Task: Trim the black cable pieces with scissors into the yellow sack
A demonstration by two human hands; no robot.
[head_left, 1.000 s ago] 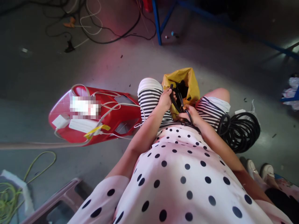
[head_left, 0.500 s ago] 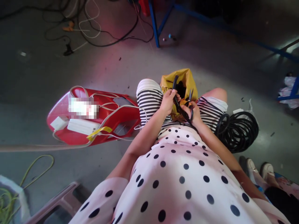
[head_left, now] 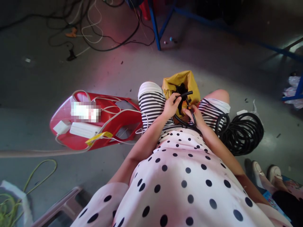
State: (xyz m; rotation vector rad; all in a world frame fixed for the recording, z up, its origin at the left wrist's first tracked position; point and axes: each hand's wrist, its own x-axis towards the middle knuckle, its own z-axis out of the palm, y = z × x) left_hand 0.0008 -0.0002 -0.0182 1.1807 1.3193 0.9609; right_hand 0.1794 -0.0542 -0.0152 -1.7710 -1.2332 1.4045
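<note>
Pinched in my left hand [head_left: 172, 105] is the end of a black ribbed tube [head_left: 188, 93], which points to the right above the bag's mouth. The tube loops down across my lap between my arms. My right hand [head_left: 197, 116] is closed around black-handled scissors [head_left: 194, 118]. Their blades lie close to the tube, partly hidden, so I cannot tell whether they touch it. Below both hands a yellow bag [head_left: 193, 83] stands between my knees, with dark pieces inside its mouth. A coil of black tubing [head_left: 248, 135] lies beside my right thigh.
At my left is an upturned red plastic stool [head_left: 71, 143] carrying a white power strip [head_left: 84, 129] and cables. Blue table legs [head_left: 155, 26] and loose cables stand ahead. Another person's shoes [head_left: 274, 172] are at the lower right. A yellow-green cord [head_left: 39, 179] lies lower left.
My left hand has turned the tube end from pointing away from me to pointing right, over the scissors. The scissor blades, plainly visible before, are now partly hidden.
</note>
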